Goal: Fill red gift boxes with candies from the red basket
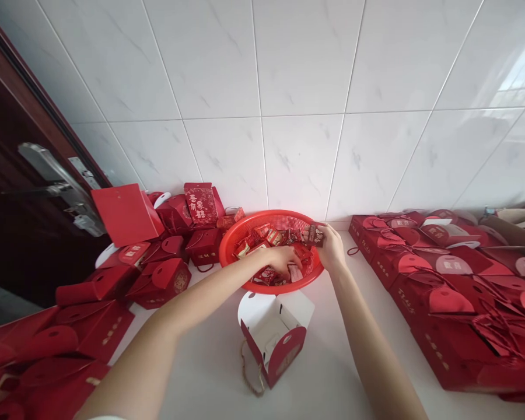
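A red plastic basket (pixel 231 256) by the wall holds wrapped candies (pixel 276 237) in red, gold and pink. My left hand (pixel 284 261) reaches into it, fingers bent down and closed on a pale pink candy packet (pixel 294 273). At the basket's right rim, my right hand (pixel 332 248) grips dark red candy packets (pixel 314 235) between thumb and fingers. Just in front of the basket stands an open gift box (pixel 291 353), red outside and white inside, flaps spread. Its interior shows no candy, and a twisted rope handle (pixel 249 373) hangs at its left.
Closed red gift boxes (pixel 424 291) stand in rows on the right. More red boxes (pixel 157 280) are piled on the left, beside a dark door with a metal handle (pixel 61 181). A tiled wall (pixel 297 157) rises behind the white surface (pixel 201 373). Another person's arm (pixel 511 233) shows far right.
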The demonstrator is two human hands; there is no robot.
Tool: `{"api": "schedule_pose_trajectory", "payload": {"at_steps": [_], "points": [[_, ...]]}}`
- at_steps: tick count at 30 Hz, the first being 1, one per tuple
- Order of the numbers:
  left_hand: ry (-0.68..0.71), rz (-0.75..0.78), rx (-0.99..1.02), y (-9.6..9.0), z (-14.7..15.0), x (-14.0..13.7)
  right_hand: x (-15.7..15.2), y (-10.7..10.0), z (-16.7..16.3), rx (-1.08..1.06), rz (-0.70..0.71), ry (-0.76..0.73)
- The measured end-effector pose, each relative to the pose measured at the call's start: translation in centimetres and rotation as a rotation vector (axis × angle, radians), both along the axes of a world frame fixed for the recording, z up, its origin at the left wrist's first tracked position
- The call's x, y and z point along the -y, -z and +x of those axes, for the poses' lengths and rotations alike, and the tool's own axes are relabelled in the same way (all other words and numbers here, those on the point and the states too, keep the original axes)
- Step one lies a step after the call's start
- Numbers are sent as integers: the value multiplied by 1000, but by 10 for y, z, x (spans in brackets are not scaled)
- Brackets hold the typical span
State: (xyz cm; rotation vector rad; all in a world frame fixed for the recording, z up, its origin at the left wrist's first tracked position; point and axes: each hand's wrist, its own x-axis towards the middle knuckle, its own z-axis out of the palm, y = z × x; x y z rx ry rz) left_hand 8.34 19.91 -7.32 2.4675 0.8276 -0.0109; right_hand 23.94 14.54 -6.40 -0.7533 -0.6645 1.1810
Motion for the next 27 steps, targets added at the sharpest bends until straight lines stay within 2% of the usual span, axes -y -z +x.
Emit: {"api": "schedule_pose_trajectory", "payload": {"at_steps": [3, 7, 11, 14, 16, 22, 27], "points": [[66, -79, 17, 5, 6, 2, 0, 1, 0, 10, 2, 4], [-114, -123, 150, 3, -2, -9, -2, 3, 1, 20, -1, 9], [-322, -358, 370, -3, -10, -18, -3, 4, 2, 27, -2, 15], [-370, -567, 544, -8, -10, -17, -2, 5, 1, 40, 0, 24], [-372, -644, 650, -12, -8, -14, -2, 5, 1, 54, 4, 22], [-327, -699, 807, -17, -4, -10, 0, 4, 1, 76, 33, -49], [-279, -659, 842, -12, -1, -13, 1, 4, 6, 106, 41, -204]]}}
